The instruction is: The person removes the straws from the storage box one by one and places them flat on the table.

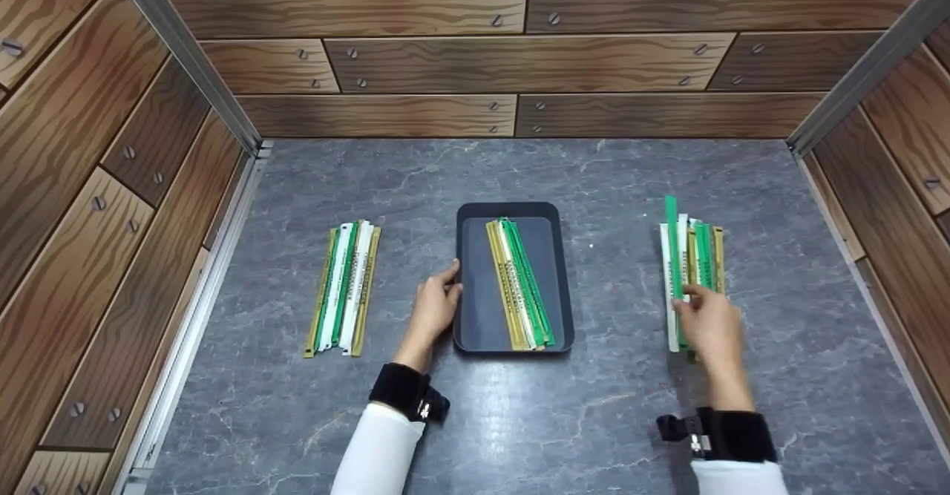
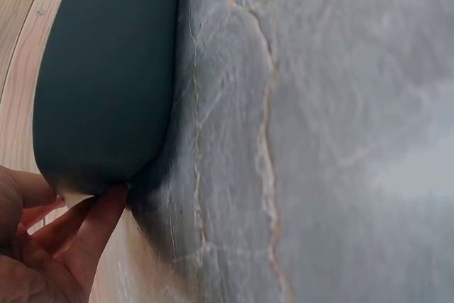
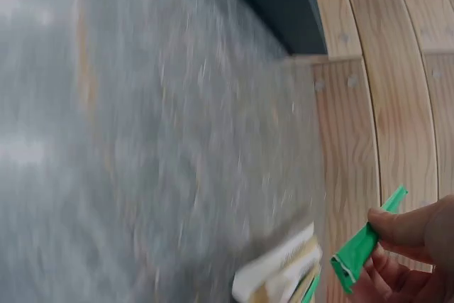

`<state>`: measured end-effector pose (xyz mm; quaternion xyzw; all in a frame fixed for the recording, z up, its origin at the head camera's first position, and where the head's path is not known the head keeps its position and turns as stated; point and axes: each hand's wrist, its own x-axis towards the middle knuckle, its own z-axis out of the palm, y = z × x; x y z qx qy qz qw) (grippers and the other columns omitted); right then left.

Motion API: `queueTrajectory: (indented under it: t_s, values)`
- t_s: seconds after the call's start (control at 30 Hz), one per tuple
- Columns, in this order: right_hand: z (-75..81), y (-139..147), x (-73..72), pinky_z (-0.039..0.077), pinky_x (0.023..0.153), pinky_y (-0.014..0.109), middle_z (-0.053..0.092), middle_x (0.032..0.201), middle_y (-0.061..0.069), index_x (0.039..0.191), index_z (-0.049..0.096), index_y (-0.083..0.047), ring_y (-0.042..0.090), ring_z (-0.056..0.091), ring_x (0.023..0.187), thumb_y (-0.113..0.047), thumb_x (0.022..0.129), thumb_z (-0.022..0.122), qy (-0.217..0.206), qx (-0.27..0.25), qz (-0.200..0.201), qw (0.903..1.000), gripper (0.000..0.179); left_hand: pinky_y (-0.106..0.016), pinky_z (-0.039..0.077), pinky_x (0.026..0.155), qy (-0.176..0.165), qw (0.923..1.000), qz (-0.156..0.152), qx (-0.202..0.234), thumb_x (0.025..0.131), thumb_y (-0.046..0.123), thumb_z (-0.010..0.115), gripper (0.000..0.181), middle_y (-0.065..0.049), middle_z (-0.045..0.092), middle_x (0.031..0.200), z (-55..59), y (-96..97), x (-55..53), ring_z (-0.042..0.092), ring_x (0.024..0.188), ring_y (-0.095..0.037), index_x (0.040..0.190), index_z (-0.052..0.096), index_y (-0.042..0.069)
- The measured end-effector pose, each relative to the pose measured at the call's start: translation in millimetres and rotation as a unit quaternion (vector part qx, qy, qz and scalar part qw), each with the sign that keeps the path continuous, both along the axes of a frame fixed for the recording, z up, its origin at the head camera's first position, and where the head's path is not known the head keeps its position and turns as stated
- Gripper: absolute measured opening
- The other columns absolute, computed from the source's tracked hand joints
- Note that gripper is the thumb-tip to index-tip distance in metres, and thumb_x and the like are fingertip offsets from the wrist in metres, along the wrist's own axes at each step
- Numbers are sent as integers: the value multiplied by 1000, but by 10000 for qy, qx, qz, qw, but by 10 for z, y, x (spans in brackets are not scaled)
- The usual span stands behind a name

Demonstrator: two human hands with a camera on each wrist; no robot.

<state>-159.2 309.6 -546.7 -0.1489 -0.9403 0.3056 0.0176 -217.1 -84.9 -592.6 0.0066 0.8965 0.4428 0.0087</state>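
My left hand (image 1: 436,303) grips the left side of a dark grey tray (image 1: 568,317); in the left wrist view its fingers (image 2: 106,214) are right at the tray's wall (image 2: 106,83). Gold, white and green stick packets (image 1: 519,287) lie slanted inside the tray. On the right, my right hand (image 1: 711,324) pinches a long green stick packet (image 1: 672,246) between thumb and fingers. That packet (image 3: 358,250) is tilted up over a pile of white, gold and green packets (image 1: 703,254), which my hand partly hides.
A second group of gold, white and green stick packets (image 1: 345,287) lies side by side on the left of the grey marbled table (image 1: 594,421). Wood-patterned panels (image 1: 519,64) enclose the back and both sides.
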Motion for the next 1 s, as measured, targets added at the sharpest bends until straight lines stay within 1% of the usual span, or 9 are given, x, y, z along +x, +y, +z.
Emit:
queueTrajectory:
  t_s: [0.07,0.17,0.3,0.43,0.6,0.73,0.87,0.93,1.0]
  values:
    - [-19,90,16,51,60,43,66,106,27,132,56,5,36,65,78,-19,98,60,-242,-28,-272,9993,42,-42,52,87,-11,10000,5,-13,95,7,63,46,-14,62,128,1,1,0,66,104,-26,140,54,8]
    - [-50,207,26,51,63,44,64,113,27,135,55,5,39,64,86,-23,99,59,-534,-91,-563,9969,46,-42,51,88,-34,10000,29,-42,95,8,63,46,-14,62,128,1,3,0,66,105,-26,140,54,9]
    - [-89,311,7,50,70,48,61,119,28,135,54,5,43,61,98,-26,98,59,-765,-127,-741,9942,49,-43,52,87,-65,9999,38,-89,95,9,63,46,-13,62,128,2,5,1,66,104,-26,140,54,11]
    - [-127,372,-34,50,74,51,58,125,29,137,52,4,46,58,105,-27,99,58,-927,-117,-732,9929,50,-44,51,86,-115,9999,32,-109,96,10,62,46,-12,61,130,7,4,0,66,105,-26,141,53,12]
    - [-148,424,-80,48,78,53,57,126,29,137,52,5,47,56,108,-26,99,57,-1069,-76,-604,9924,49,-46,50,89,-149,9998,20,-131,96,11,63,46,-12,60,132,9,5,0,64,108,-28,141,53,13]
    - [-150,450,-104,48,78,52,57,127,28,137,52,4,45,56,109,-26,99,57,-1198,-69,-551,9912,49,-43,52,87,-129,9999,-65,-59,96,9,62,47,-15,61,130,1,8,0,65,107,-29,142,52,10]
    - [-143,474,-127,49,76,52,54,130,28,145,43,3,46,55,110,-32,100,55,-1305,-100,-525,9900,58,-41,53,84,-84,9999,-117,6,96,7,61,47,-17,62,128,-3,6,2,66,103,-28,142,51,8]
    - [-134,464,-136,49,73,51,54,130,29,148,37,2,45,56,107,-35,101,54,-1271,-94,-540,9904,63,-41,52,85,-100,9999,-120,-43,97,8,61,47,-16,61,129,0,-1,4,66,104,-28,143,51,9]
    - [-123,424,-140,50,70,51,53,127,31,150,33,2,45,57,104,-36,101,53,-1131,-40,-559,9920,65,-43,51,89,-148,9996,-177,-164,98,10,60,48,-15,59,132,7,-16,11,64,108,-29,144,49,11]
